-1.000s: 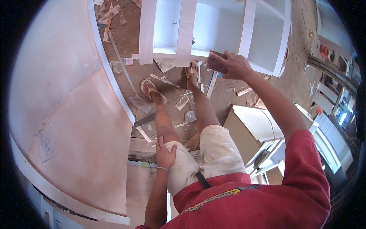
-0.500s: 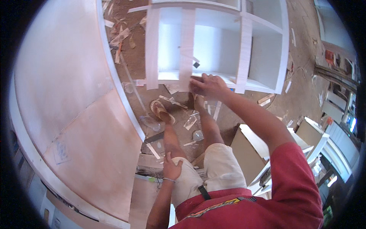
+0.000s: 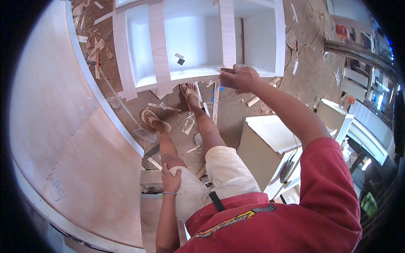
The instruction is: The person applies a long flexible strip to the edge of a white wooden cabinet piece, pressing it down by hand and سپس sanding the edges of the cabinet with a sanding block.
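My right hand (image 3: 244, 80) is closed round a dark brown sanding block (image 3: 228, 79), its fingers over the top. The block presses against the lower end of an upright pale wood strip (image 3: 228, 38) on the front of a white cabinet frame (image 3: 185, 76). Another pale strip (image 3: 159, 46) crosses the opening further left. Inside the cabinet lies a small dark square piece (image 3: 181, 62) beside a light scrap. My left hand (image 3: 171, 179) rests on my left thigh just above the knee, thumb apart from the fingers, holding nothing.
A large pale panel (image 3: 84, 139) with a white edge fills the left side. Wood scraps (image 3: 188, 125) and a clear plastic piece (image 3: 145, 135) litter the dirt floor round my sandalled feet. A smaller white cabinet (image 3: 265, 147) stands at my right, with a power strip (image 3: 287, 168) on it.
My right hand has shifted right with the sanding block, from the left strip to the strip right of it. My view has swung right. My left hand stays on the thigh.
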`<state>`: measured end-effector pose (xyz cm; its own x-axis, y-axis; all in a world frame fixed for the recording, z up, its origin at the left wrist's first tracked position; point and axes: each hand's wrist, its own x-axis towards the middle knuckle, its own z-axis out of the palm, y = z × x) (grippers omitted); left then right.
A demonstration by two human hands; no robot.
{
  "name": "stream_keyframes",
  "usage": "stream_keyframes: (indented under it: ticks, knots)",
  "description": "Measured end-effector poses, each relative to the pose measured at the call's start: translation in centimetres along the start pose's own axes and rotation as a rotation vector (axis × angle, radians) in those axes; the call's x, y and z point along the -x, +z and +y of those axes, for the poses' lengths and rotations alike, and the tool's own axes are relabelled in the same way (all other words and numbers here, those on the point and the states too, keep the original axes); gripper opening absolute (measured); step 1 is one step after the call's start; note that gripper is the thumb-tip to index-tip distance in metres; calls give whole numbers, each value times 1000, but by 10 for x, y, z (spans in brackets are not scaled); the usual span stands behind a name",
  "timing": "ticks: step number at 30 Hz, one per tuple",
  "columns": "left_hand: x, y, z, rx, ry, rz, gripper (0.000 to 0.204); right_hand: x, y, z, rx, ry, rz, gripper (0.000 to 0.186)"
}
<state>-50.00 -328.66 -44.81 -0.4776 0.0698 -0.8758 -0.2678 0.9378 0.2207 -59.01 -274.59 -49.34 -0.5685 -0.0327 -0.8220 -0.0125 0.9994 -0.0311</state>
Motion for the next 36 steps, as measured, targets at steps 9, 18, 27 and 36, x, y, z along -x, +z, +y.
stream_keyframes:
  ticks: [9,18,27,36]
  knots:
    - [-2,3,-6,7,-10,-7,83,47,21,-54,-620,420,121,106]
    - [-13,-16,51,-231,155,-98,82,-16,54,-65,-1900,1313,499,112]
    - [-31,-61,33,-210,112,-243,76,-5,40,-9,-1982,1453,447,118]
    - [-55,-69,63,-86,136,-183,69,15,104,90,-1840,1477,615,109]
